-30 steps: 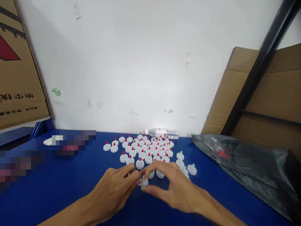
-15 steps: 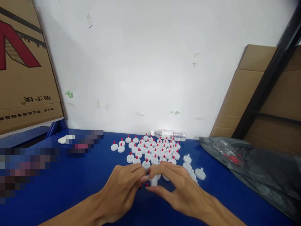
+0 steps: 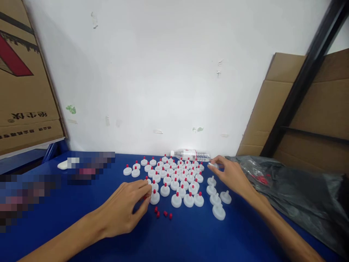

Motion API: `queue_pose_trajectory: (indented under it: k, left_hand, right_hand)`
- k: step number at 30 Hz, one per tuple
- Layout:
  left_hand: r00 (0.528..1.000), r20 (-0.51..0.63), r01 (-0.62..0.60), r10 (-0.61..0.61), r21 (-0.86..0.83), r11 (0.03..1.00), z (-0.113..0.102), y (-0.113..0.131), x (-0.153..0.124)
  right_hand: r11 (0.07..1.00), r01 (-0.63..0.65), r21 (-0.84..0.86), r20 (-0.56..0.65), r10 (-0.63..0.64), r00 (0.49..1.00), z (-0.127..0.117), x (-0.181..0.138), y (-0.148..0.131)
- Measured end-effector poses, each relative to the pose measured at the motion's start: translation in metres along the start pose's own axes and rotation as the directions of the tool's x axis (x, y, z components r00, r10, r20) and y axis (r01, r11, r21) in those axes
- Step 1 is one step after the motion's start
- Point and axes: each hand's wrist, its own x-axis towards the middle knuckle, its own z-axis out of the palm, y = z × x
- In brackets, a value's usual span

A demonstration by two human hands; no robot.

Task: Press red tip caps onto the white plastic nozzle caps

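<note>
My left hand [image 3: 128,207] hovers low at the left edge of a cluster of round white lids [image 3: 165,190] with small red tips on their spouts. Its fingers are pinched together, and a bit of red cap [image 3: 145,198] shows between them. On the other side, my right hand [image 3: 225,171] pinches a white lid [image 3: 213,165] between thumb and fingers, partly hidden. Below that hand stand several white lids without red tips [image 3: 219,211]. Several loose red caps [image 3: 165,213] lie on the blue table just right of my left hand.
A clear plastic bottle [image 3: 191,155] lies against the white wall behind the lids. At the right are a dark plastic bag [image 3: 289,193] and a cardboard sheet [image 3: 269,105]. A large printed carton [image 3: 24,91] stands at the left, near a white object [image 3: 62,165].
My hands, together over the front of the lids, have parted. The left moved left; the right went right and farther back, where a white lid is now between its fingers.
</note>
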Motion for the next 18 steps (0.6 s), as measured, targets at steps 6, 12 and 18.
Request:
queue_pose_trajectory:
  k: [6, 12, 18]
  left_hand:
    - [0.993, 0.114, 0.015, -0.025, 0.091, 0.996, -0.003, -0.003, 0.002]
    - [0.977, 0.211, 0.019, -0.039, 0.094, 0.995, -0.002, -0.004, 0.004]
    - [0.979, 0.2, 0.03, -0.045, 0.077, 0.997, -0.002, -0.005, 0.003]
  right_hand:
    - [0.999, 0.004, -0.055, 0.072, 0.0, 0.997, 0.017, 0.002, 0.014]
    - [0.999, -0.031, -0.043, 0.144, 0.037, 0.989, 0.016, 0.002, 0.014]
    - [0.998, -0.038, -0.05, 0.107, 0.043, 0.993, 0.012, 0.002, 0.012]
